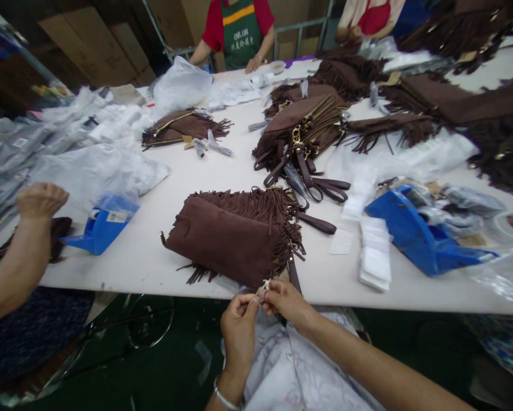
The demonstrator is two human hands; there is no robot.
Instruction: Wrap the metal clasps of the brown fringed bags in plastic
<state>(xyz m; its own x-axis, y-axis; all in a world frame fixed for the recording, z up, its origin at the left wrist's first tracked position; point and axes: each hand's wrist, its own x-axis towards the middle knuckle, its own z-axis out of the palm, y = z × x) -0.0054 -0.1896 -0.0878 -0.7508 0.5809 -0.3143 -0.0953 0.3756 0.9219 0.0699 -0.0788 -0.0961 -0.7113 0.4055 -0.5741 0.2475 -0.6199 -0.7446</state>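
At the table's front edge my left hand (242, 319) and my right hand (284, 299) meet, both with fingers pinched together. Between their fingertips is a small pale piece (263, 290), too small and blurred to name. Just beyond them lies a brown fringed bag (226, 234), its smooth side up and the fringe spread along its far and right sides. A brown wrist strap (317, 222) sticks out to the bag's right. Another dark strap (293, 275) hangs down near my right hand.
Brown bags with straps (301, 128) are piled beyond. Blue bins stand right (411, 228) and left (106, 225); white folded sheets (374, 254) lie by the right one. Clear plastic bags (97, 165) cover the left. A co-worker's arm (29, 251) reaches in; other people stand across the table (239, 171).
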